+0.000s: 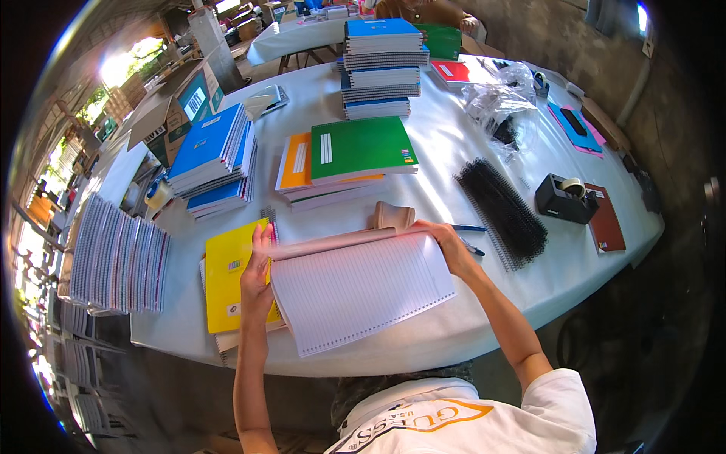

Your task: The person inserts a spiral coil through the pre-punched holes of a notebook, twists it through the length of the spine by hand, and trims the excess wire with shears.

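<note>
Both my hands hold an unbound lined notebook (363,295), tilted above the near table edge. Punched holes run along its near edge, and a pinkish cover curls up along the far side. My left hand (259,276) is closed on its left end, fingers upright. The far right corner is gripped by my right hand (448,246). Beneath and left of it lies a yellow notebook (227,276), partly covered by my left hand and forearm. A tan wooden-looking piece (393,216) stands just beyond the curled cover. Pens (470,228) lie beside my right hand.
Green and orange notebooks (363,147) lie mid-table, with blue stacks (208,144) left and a tall stack (382,60) behind. Bound notebooks (113,253) stand far left. Black spiral coils (501,212), a tape dispenser (563,200) and clear plastic (503,98) occupy the right. Another person (423,11) sits opposite.
</note>
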`<state>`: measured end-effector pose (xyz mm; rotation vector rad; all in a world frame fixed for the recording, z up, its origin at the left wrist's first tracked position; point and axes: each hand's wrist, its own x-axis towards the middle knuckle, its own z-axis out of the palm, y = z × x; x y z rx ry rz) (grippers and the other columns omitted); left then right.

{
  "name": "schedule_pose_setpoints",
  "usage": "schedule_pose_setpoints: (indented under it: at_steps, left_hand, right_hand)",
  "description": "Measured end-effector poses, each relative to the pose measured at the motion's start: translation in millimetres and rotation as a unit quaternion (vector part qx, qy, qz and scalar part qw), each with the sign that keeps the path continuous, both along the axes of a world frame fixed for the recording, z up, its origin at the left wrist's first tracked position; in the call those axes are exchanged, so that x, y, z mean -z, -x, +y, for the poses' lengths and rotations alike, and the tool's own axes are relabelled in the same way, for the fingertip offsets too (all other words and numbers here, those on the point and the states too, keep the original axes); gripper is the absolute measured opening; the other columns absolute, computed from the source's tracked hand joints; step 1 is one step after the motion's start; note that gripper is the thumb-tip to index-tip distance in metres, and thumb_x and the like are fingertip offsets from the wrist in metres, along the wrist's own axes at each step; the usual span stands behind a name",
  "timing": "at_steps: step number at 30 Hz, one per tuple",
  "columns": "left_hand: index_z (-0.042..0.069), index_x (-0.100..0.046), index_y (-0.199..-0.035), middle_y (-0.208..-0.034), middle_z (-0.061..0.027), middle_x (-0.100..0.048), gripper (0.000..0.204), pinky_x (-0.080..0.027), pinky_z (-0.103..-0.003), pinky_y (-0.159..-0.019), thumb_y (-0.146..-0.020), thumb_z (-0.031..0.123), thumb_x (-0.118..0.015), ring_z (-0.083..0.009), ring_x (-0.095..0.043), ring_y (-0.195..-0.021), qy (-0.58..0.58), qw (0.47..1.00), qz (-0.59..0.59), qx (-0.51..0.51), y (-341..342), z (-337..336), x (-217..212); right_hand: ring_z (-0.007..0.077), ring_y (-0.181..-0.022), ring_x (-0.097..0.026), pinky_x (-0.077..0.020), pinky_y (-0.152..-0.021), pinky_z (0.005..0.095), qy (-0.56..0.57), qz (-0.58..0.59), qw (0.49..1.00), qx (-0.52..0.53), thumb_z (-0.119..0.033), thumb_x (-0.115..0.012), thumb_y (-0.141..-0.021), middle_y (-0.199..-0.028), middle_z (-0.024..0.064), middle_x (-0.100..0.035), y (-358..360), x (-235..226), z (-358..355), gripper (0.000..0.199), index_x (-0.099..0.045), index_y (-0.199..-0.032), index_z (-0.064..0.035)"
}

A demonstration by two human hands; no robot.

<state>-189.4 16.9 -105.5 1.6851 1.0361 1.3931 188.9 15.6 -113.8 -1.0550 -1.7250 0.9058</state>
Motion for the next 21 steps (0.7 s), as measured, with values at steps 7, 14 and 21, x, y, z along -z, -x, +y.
schedule_pose_setpoints:
  at_steps: [7, 14, 21]
  left_hand:
    - [0.009, -0.051, -0.125, -0.097, -0.0042, -0.064, 0.038, -0.053, -0.022, -0.074, -0.094, 0.029, -0.062, -0.0082, -0.065, -0.085, 0.228, 0.889, -0.382, 0.111, -10, 8, -27]
    - [0.016, -0.014, -0.154, -0.146, -0.0096, -0.040, 0.081, -0.035, -0.033, -0.109, -0.092, 0.035, -0.063, -0.0181, -0.043, -0.129, 0.047, 0.994, -0.097, -0.026, -15, -12, -9]
    - [0.013, -0.012, -0.154, -0.144, -0.0094, -0.037, 0.093, -0.028, -0.036, -0.109, -0.088, 0.057, -0.060, -0.0229, -0.038, -0.126, 0.076, 0.994, -0.026, -0.073, -35, -19, 41]
  right_hand:
    - [0.0217, -0.077, -0.066, -0.0498, -0.069, 0.0331, 0.123, -0.047, 0.991, -0.010, 0.004, -0.057, -0.081, -0.092, 0.0202, -0.070, 0, -16, 3, 0.031, -0.065, -0.111, 0.0031]
    - [0.0278, -0.133, -0.040, -0.0401, -0.106, 0.0390, 0.047, -0.151, 0.984, -0.082, -0.005, -0.074, -0.080, -0.148, 0.0149, -0.036, 11, -27, -10, 0.070, -0.039, -0.141, -0.0069]
    - [0.0250, -0.127, -0.043, -0.0346, -0.107, 0.0364, 0.038, 0.030, 0.999, 0.017, -0.007, -0.082, -0.074, -0.135, 0.0117, -0.046, 39, 25, -21, 0.087, -0.030, -0.144, -0.0086]
